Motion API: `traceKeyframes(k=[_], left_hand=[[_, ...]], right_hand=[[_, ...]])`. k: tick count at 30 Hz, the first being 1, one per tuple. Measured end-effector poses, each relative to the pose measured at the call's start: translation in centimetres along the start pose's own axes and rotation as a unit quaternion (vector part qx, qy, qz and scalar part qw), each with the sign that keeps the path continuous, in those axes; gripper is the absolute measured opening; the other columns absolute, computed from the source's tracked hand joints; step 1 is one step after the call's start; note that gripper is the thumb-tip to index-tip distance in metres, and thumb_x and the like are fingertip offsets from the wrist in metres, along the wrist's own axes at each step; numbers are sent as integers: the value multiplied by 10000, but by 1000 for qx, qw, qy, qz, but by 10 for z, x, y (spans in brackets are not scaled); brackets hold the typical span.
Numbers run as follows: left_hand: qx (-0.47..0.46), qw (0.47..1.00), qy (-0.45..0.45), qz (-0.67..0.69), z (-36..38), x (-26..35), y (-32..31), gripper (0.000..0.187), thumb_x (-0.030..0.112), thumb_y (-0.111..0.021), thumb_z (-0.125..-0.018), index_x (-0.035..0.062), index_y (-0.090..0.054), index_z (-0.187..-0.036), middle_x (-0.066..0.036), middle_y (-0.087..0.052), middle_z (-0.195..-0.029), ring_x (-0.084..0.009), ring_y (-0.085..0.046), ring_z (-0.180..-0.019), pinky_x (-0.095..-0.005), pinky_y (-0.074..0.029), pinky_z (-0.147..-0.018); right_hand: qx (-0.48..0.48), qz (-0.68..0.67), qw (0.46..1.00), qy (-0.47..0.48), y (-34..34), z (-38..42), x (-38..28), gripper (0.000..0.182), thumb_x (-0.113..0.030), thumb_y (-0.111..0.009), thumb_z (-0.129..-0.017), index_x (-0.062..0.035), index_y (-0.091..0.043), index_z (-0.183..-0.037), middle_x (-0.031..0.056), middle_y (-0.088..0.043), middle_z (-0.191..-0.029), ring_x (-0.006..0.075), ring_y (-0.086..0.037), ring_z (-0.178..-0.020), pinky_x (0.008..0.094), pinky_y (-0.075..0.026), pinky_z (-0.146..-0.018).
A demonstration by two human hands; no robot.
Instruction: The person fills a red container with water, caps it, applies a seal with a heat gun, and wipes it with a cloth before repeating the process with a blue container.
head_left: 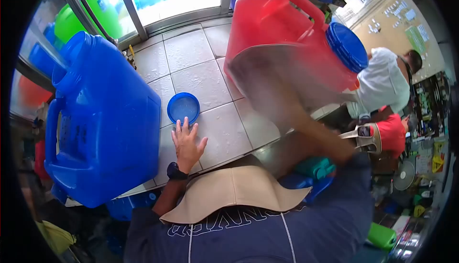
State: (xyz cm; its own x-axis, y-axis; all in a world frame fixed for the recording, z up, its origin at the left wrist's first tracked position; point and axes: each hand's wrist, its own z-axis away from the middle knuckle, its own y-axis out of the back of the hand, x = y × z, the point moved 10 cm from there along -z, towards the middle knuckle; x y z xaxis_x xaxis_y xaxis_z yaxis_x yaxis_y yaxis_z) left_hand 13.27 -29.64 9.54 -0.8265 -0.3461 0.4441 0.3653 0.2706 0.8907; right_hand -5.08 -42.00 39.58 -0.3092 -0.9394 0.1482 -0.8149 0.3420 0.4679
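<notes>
A round blue lid [183, 108] lies on the white tiled counter. My left hand [187, 146], its fingers spread, reaches to the lid's near rim; whether it presses on it I cannot tell. To the left stands a large blue jug [112, 124] with an open mouth, a clear tube or stream at its opening. A big red jug [267, 16] with a blue screw cap [347, 47] is on the right. My right arm stretches toward its near side, smeared by motion; the hand blurs into the jug and its fingers cannot be made out.
Wet white tiles [193, 48] cover the counter, below a window frame [184, 20]. At the right are a person in a white shirt [385, 81] and a person in red [393, 135]. A green container [381, 236] sits low at the right; teal and blue items are under the right arm.
</notes>
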Motion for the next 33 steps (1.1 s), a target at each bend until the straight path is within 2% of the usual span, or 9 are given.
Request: traceKeyframes(k=[2, 4, 6, 8, 11, 17, 23, 26, 33], left_hand=[[-11, 1000, -2, 1, 9, -3, 3, 585, 348, -728, -783, 72, -598, -1282, -195, -346, -1507, -401, -233, -1429, -613, -197, -1119], [-23, 999, 18, -11, 19, -12, 4, 589, 339, -744, -784, 74, -594, -1288, -192, -341, -1516, -403, -227, -1436, -626, -230, -1100], [-13, 1000, 23, 1, 28, -14, 8, 567, 332, -739, -794, 72, -601, -1279, -197, -335, -1521, -402, -232, -1438, -624, -244, -1096], [8, 999, 27, 14, 35, -16, 10, 547, 311, -738, -798, 69, -607, -1271, -202, -348, -1515, -409, -257, -1428, -620, -251, -1096], [33, 998, 33, 39, 35, -16, 18, 524, 282, -737, -801, 67, -613, -1262, -207, -365, -1505, -415, -286, -1414, -616, -257, -1095], [57, 995, 26, 71, 37, -25, 16, 506, 245, -739, -781, 70, -629, -1243, -203, -399, -1484, -403, -304, -1412, -611, -262, -1097], [96, 988, -15, 123, 27, -11, 38, 433, 197, -737, -782, 52, -651, -1182, -216, -464, -1428, -409, -403, -1348, -599, -283, -1083], [131, 968, -71, 200, 6, 9, 48, 346, 140, -726, -789, 37, -653, -1111, -221, -546, -1327, -398, -556, -1182, -470, -431, -989], [155, 947, -133, 248, -56, 69, 73, 314, 30, -732, -778, -1, -658, -1081, -196, -592, -1276, -333, -631, -1081, -378, -509, -901]], right_hand=[[-297, -356, 879, -113, -77, 9, 11, 392, -222, -564, -941, -81, -525, -1305, 68, -567, -1019, 187, -573, -891, 319, -480, -806], [-374, -616, 601, -346, -124, 23, 24, 350, -197, -570, -954, -106, -507, -1286, 47, -559, -1093, 134, -565, -932, 270, -476, -835], [-352, -339, 863, -127, -130, -70, 36, 280, -174, -521, -948, -61, -534, -1204, 97, -567, -1068, 191, -562, -954, 324, -453, -864], [-264, -1, 956, 127, -127, -125, 12, 241, -152, -472, -943, -16, -561, -1122, 147, -576, -1043, 249, -559, -975, 377, -430, -893], [-362, 211, 900, 121, -196, -94, -4, 256, -144, -482, -928, -12, -559, -1133, 153, -584, -1045, 256, -565, -975, 375, -438, -891], [-522, 131, 837, 102, -184, 44, -68, 292, -128, -501, -898, -4, -553, -1157, 165, -599, -1048, 270, -579, -975, 371, -453, -886], [-442, 49, 895, 28, -86, 3, -41, 335, -112, -519, -868, 5, -548, -1181, 177, -613, -1052, 285, -593, -976, 366, -468, -881], [-396, 52, 916, -31, -68, -44, 14, 358, -104, -529, -853, 9, -546, -1193, 183, -621, -1053, 292, -600, -976, 364, -475, -878], [-458, 70, 860, -213, -90, 3, 106, 415, -86, -551, -819, 19, -539, -1220, 197, -638, -1057, 308, -616, -976, 359, -493, -872]])
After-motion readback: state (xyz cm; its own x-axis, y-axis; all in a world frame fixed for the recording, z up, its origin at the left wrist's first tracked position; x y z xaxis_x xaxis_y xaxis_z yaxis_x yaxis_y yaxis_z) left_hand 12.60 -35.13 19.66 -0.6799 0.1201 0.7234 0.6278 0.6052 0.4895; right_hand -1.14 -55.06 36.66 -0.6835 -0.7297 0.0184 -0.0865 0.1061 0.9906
